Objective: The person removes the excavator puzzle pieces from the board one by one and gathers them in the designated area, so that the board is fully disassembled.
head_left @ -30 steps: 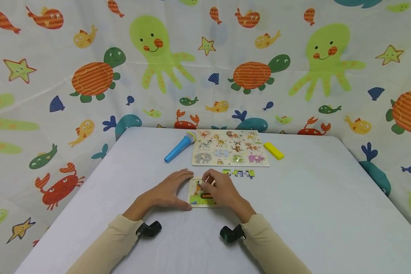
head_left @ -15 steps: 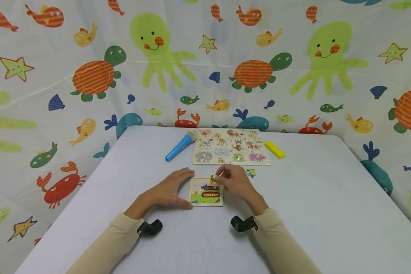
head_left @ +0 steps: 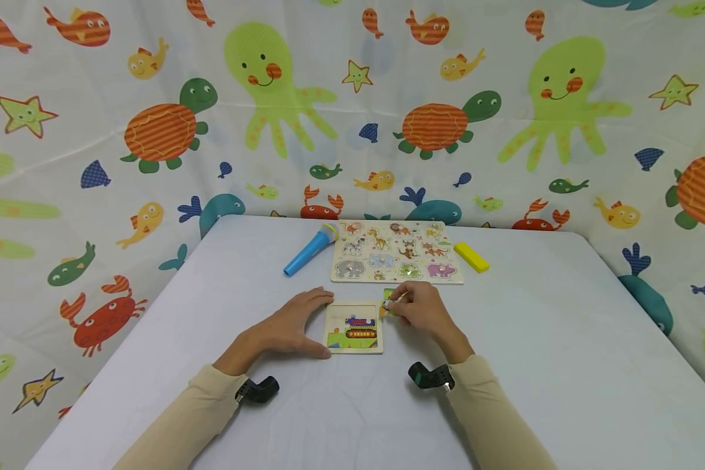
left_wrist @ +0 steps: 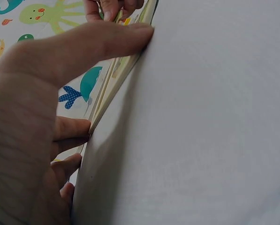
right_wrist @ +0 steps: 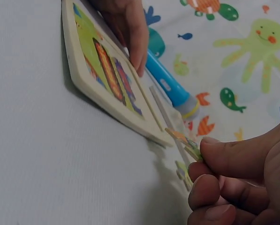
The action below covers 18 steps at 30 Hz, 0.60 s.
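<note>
A small square wooden jigsaw tray (head_left: pixel 353 328) lies flat, its lower part filled with a purple and orange tracked-vehicle picture and its upper part bare wood. My left hand (head_left: pixel 296 324) is spread along its left side, thumb at the near edge, fingertips at the far left corner. Just off the tray's right edge, my right hand (head_left: pixel 424 312) pinches a jigsaw piece (right_wrist: pixel 178 135) between thumb and index finger; orange and green show on it. Another green jigsaw piece (right_wrist: pixel 183 174) lies on the table by the fingers. My right hand covers the spot beyond it.
Behind the tray lies a wooden animal peg puzzle (head_left: pixel 397 252). A blue toy microphone (head_left: pixel 310 250) lies at its left and a yellow block (head_left: pixel 471 257) at its right. The white table (head_left: pixel 564 339) meets a sea-animal backdrop (head_left: pixel 341 150).
My right hand has carried the jigsaw piece from over the tray rightward past its edge, uncovering the picture. It now hides loose pieces seen earlier. My left hand has stayed on the tray.
</note>
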Each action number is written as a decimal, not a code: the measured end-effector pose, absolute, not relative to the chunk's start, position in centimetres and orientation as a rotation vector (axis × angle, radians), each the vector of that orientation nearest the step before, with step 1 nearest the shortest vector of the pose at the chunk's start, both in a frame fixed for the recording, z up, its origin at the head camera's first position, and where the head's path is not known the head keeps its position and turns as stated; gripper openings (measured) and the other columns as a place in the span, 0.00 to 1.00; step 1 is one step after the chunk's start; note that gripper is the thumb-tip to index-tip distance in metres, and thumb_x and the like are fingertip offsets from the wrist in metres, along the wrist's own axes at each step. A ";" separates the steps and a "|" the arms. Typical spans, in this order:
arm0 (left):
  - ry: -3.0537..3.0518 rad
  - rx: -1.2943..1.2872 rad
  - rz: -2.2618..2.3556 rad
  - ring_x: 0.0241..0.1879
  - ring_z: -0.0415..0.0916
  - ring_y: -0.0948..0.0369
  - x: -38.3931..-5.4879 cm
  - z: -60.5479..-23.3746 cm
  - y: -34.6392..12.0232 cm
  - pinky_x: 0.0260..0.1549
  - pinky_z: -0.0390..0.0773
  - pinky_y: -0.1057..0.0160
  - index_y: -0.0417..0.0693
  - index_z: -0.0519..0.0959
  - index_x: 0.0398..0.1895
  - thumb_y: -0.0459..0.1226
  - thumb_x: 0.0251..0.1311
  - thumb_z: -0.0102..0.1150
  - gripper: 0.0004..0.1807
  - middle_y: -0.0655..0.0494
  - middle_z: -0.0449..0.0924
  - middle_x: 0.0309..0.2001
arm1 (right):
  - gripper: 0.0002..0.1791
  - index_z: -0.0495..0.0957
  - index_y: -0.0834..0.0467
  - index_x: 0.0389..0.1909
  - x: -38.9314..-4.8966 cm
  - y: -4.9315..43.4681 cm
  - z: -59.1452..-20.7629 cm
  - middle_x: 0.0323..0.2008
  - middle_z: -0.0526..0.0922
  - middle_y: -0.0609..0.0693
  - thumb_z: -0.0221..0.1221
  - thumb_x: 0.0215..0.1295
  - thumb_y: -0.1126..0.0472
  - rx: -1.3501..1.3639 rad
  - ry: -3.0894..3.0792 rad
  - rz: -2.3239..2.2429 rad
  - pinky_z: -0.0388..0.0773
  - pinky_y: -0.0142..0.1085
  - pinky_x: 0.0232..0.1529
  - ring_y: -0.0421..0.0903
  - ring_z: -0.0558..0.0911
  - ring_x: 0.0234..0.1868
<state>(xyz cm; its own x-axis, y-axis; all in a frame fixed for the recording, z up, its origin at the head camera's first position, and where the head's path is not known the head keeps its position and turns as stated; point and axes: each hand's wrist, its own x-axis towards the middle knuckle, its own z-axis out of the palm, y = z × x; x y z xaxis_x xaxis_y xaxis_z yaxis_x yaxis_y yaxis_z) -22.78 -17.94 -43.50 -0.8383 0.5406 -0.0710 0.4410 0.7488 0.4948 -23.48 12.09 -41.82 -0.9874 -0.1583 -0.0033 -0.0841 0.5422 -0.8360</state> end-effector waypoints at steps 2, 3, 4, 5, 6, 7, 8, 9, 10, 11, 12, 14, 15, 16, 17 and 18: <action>2.738 0.775 0.695 0.80 0.44 0.53 -22.8 -43.6 -18.0 0.76 0.51 0.41 0.55 0.62 0.78 0.63 0.41 0.73 0.58 0.58 0.55 0.79 | 0.07 0.82 0.60 0.39 -23.6 12.4 -42.0 0.18 0.79 0.51 0.68 0.61 0.63 -0.178 2.690 -1.439 0.72 0.34 0.21 0.44 0.74 0.18; 2.738 0.775 0.697 0.80 0.44 0.53 -22.8 -43.6 -18.0 0.76 0.51 0.41 0.55 0.62 0.78 0.63 0.41 0.73 0.58 0.58 0.55 0.79 | 0.08 0.82 0.60 0.39 -23.6 12.5 -42.2 0.18 0.79 0.51 0.69 0.61 0.63 -0.166 2.687 -1.438 0.72 0.34 0.21 0.44 0.74 0.18; 2.737 0.775 0.700 0.80 0.44 0.53 -22.8 -43.6 -18.0 0.76 0.51 0.41 0.55 0.62 0.78 0.63 0.41 0.73 0.58 0.57 0.55 0.79 | 0.08 0.82 0.60 0.39 -23.7 12.6 -42.3 0.18 0.79 0.50 0.69 0.61 0.63 -0.154 2.684 -1.433 0.72 0.34 0.21 0.44 0.74 0.18; 2.737 0.776 0.703 0.80 0.44 0.52 -22.7 -43.6 -18.0 0.75 0.51 0.40 0.55 0.62 0.78 0.63 0.41 0.73 0.58 0.57 0.55 0.79 | 0.08 0.82 0.59 0.39 -23.8 12.7 -42.4 0.17 0.79 0.50 0.69 0.61 0.62 -0.143 2.678 -1.434 0.72 0.33 0.21 0.44 0.74 0.17; 2.738 0.773 0.703 0.80 0.44 0.52 -22.7 -43.7 -18.0 0.75 0.51 0.40 0.55 0.62 0.78 0.63 0.41 0.73 0.58 0.57 0.55 0.79 | 0.09 0.82 0.59 0.39 -23.9 12.7 -42.6 0.18 0.79 0.50 0.69 0.61 0.62 -0.137 2.675 -1.433 0.72 0.33 0.20 0.43 0.74 0.17; 2.739 0.773 0.704 0.80 0.44 0.52 -22.7 -43.7 -18.0 0.75 0.51 0.40 0.55 0.62 0.78 0.63 0.41 0.73 0.58 0.57 0.55 0.79 | 0.09 0.82 0.60 0.39 -23.9 12.8 -42.7 0.18 0.79 0.50 0.69 0.61 0.63 -0.139 2.671 -1.431 0.72 0.33 0.20 0.43 0.74 0.17; 2.740 0.772 0.703 0.80 0.44 0.52 -22.7 -43.7 -18.0 0.75 0.52 0.40 0.56 0.62 0.78 0.63 0.41 0.73 0.58 0.57 0.55 0.79 | 0.09 0.81 0.60 0.40 -24.0 12.8 -42.8 0.18 0.79 0.50 0.69 0.61 0.63 -0.142 2.667 -1.428 0.72 0.33 0.20 0.43 0.74 0.17; 2.740 0.771 0.703 0.80 0.44 0.52 -22.7 -43.7 -18.0 0.75 0.51 0.40 0.56 0.62 0.78 0.63 0.41 0.73 0.58 0.57 0.55 0.79 | 0.09 0.81 0.60 0.40 -24.1 12.8 -42.9 0.18 0.79 0.50 0.69 0.61 0.63 -0.144 2.660 -1.428 0.72 0.33 0.20 0.43 0.74 0.16; 2.741 0.769 0.700 0.80 0.44 0.52 -22.7 -43.7 -18.0 0.75 0.52 0.40 0.56 0.62 0.78 0.64 0.41 0.73 0.58 0.58 0.55 0.79 | 0.10 0.81 0.60 0.40 -24.2 12.8 -43.0 0.18 0.79 0.50 0.70 0.61 0.63 -0.144 2.653 -1.426 0.72 0.33 0.20 0.43 0.73 0.16; 2.741 0.768 0.698 0.80 0.44 0.52 -22.7 -43.7 -18.0 0.75 0.51 0.40 0.56 0.62 0.78 0.64 0.41 0.73 0.58 0.58 0.55 0.79 | 0.10 0.81 0.60 0.40 -24.2 12.8 -43.1 0.18 0.79 0.50 0.70 0.61 0.63 -0.146 2.648 -1.426 0.72 0.33 0.20 0.43 0.73 0.15; 2.741 0.765 0.695 0.80 0.44 0.53 -22.7 -43.6 -18.0 0.75 0.51 0.40 0.56 0.62 0.78 0.64 0.41 0.73 0.58 0.58 0.55 0.79 | 0.10 0.81 0.60 0.40 -24.3 12.8 -43.1 0.18 0.79 0.49 0.70 0.61 0.63 -0.143 2.644 -1.423 0.72 0.33 0.19 0.43 0.73 0.15; 2.740 0.765 0.697 0.80 0.44 0.52 -22.7 -43.6 -18.0 0.75 0.51 0.40 0.56 0.62 0.78 0.64 0.41 0.73 0.58 0.58 0.54 0.79 | 0.10 0.81 0.60 0.40 -24.3 12.7 -43.1 0.17 0.79 0.49 0.70 0.61 0.62 -0.140 2.641 -1.420 0.72 0.33 0.19 0.42 0.72 0.14; 2.741 0.763 0.695 0.80 0.44 0.53 -22.7 -43.6 -18.0 0.75 0.51 0.40 0.57 0.61 0.78 0.64 0.41 0.73 0.59 0.58 0.54 0.79 | 0.10 0.81 0.60 0.40 -24.4 12.7 -43.2 0.17 0.79 0.49 0.70 0.61 0.62 -0.138 2.646 -1.418 0.72 0.33 0.19 0.42 0.72 0.13; 2.741 0.760 0.695 0.80 0.44 0.53 -22.7 -43.6 -18.0 0.75 0.51 0.40 0.57 0.61 0.78 0.64 0.41 0.73 0.59 0.58 0.54 0.80 | 0.10 0.81 0.60 0.40 -24.4 12.7 -43.2 0.17 0.79 0.49 0.70 0.60 0.62 -0.132 2.651 -1.418 0.72 0.33 0.18 0.42 0.72 0.13; 2.741 0.761 0.697 0.80 0.44 0.52 -22.7 -43.6 -18.0 0.75 0.51 0.40 0.57 0.61 0.78 0.64 0.41 0.73 0.59 0.58 0.54 0.80 | 0.10 0.81 0.60 0.39 -24.4 12.7 -43.2 0.16 0.79 0.49 0.71 0.60 0.62 -0.130 2.655 -1.418 0.72 0.33 0.18 0.42 0.72 0.13; 2.740 0.763 0.698 0.80 0.44 0.52 -22.8 -43.6 -18.0 0.75 0.51 0.39 0.56 0.61 0.78 0.64 0.41 0.72 0.59 0.57 0.54 0.80 | 0.10 0.81 0.60 0.39 -24.4 12.7 -43.1 0.16 0.80 0.49 0.71 0.60 0.62 -0.126 2.660 -1.418 0.71 0.33 0.18 0.42 0.72 0.13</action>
<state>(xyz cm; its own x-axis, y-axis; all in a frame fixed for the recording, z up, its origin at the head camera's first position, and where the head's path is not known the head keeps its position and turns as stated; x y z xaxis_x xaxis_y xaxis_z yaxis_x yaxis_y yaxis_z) -22.79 -17.97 -43.59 -0.8433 0.5321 -0.0749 0.4315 0.7537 0.4957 -24.41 12.66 -43.12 -0.9887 -0.1317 -0.0709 -0.0146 0.5565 -0.8307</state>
